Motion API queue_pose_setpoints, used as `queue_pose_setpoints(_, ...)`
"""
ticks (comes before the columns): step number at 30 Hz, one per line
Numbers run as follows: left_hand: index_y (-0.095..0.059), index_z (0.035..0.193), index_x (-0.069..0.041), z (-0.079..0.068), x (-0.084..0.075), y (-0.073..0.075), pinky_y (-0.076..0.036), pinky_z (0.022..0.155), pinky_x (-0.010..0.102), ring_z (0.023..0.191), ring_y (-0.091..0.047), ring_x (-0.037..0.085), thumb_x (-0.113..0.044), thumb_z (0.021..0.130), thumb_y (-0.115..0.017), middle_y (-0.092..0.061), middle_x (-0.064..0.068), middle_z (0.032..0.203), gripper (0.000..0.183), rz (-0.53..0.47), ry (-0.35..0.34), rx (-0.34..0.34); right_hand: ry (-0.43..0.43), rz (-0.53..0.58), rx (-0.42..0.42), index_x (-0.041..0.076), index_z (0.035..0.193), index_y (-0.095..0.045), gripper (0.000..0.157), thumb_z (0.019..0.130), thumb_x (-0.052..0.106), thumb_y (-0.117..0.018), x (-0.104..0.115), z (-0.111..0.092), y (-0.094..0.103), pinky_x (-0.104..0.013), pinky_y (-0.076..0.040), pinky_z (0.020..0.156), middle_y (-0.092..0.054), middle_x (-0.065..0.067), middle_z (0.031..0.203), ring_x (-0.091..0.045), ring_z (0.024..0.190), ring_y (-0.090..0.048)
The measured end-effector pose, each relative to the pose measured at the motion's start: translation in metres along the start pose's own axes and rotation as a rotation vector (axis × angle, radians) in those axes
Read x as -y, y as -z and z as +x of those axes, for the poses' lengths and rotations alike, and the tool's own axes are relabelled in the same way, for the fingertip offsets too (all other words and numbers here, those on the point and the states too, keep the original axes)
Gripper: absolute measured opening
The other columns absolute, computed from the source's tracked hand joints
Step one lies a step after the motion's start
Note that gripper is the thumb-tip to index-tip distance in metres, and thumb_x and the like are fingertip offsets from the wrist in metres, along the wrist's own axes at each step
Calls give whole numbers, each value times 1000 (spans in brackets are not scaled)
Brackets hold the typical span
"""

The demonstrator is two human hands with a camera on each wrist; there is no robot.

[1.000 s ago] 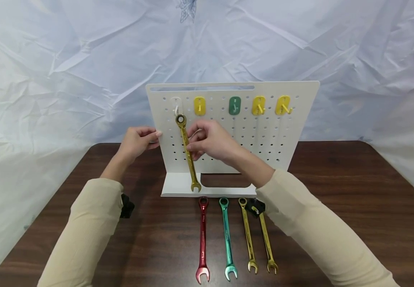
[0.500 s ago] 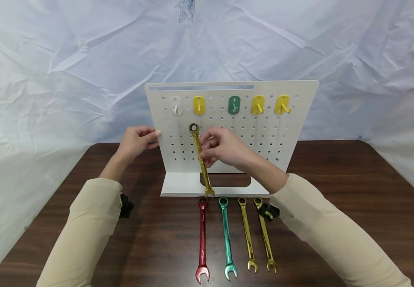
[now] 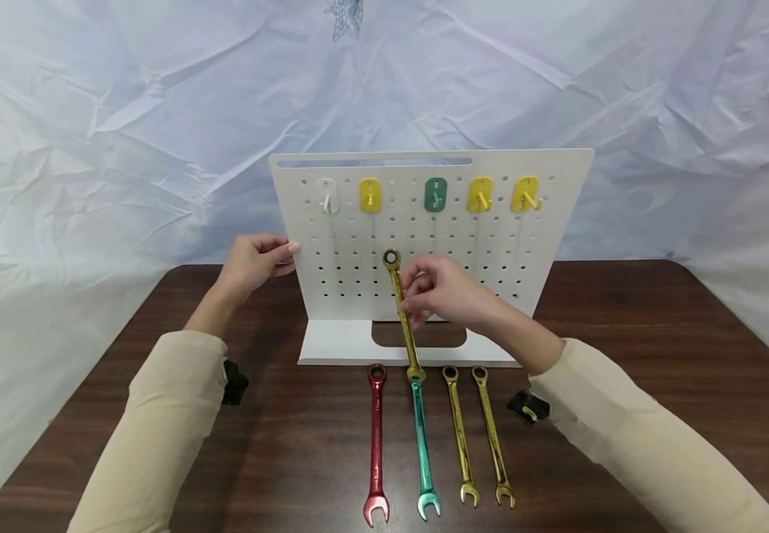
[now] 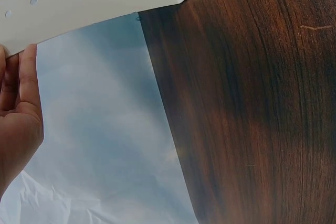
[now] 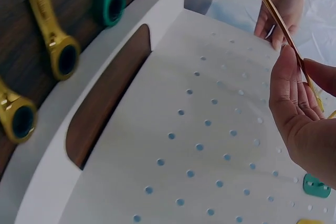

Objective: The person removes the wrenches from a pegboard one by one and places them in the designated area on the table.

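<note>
In the head view my right hand [image 3: 447, 292] pinches a gold combination wrench [image 3: 402, 311] near its middle, ring end up. The wrench is in front of the white pegboard [image 3: 344, 274], apart from its hooks. Its lower open end overlaps the ring end of a green wrench [image 3: 422, 451] in this view. The right wrist view shows thumb and fingers on the gold shaft [image 5: 278, 17]. My left hand [image 3: 255, 265] holds the pegboard's left edge between thumb and fingers; in the left wrist view its fingers [image 4: 30, 80] reach that edge.
On the brown table [image 3: 277, 444] lie a red wrench [image 3: 376, 437] and two gold wrenches, one here [image 3: 460, 437] and one farther right [image 3: 493, 437]. Along the board's top are a white hook [image 3: 327, 197], a green hook [image 3: 435, 195] and several yellow hooks [image 3: 370, 195]. A pale cloth hangs behind.
My right hand has carried the gold wrench right and down, away from the white hook at the left. The left hand has stayed at the board's edge.
</note>
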State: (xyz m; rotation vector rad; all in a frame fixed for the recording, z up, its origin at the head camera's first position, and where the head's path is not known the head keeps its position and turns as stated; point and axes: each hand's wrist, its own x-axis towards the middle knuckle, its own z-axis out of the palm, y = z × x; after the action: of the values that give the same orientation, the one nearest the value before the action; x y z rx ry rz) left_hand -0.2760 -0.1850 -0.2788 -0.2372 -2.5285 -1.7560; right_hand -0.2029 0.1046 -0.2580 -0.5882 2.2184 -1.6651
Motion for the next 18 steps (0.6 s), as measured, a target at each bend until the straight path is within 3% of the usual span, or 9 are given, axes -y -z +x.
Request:
queue_pose_setpoints(9,-62,109,8,0,2,0,-56,78,25,83,-61,10,-18,89,-61,-61,16,104,32,15,14,-13,-64,-45,5,-7,91,-48,14,82,-10,-58,-22,-17,15,-41,-58,58,-60,-13,69,-22,57,-60)
queue_pose_setpoints(18,-62,109,7,-2,2,2,-56,78,25,83,-61,11,-19,89,-62,-62,15,103,33,19,38,-18,-118,-35,25,-10,92,-46,15,83,-12,-56,-43,-37,33,-44,-58,63,-60,-14,71,-25,60,-61)
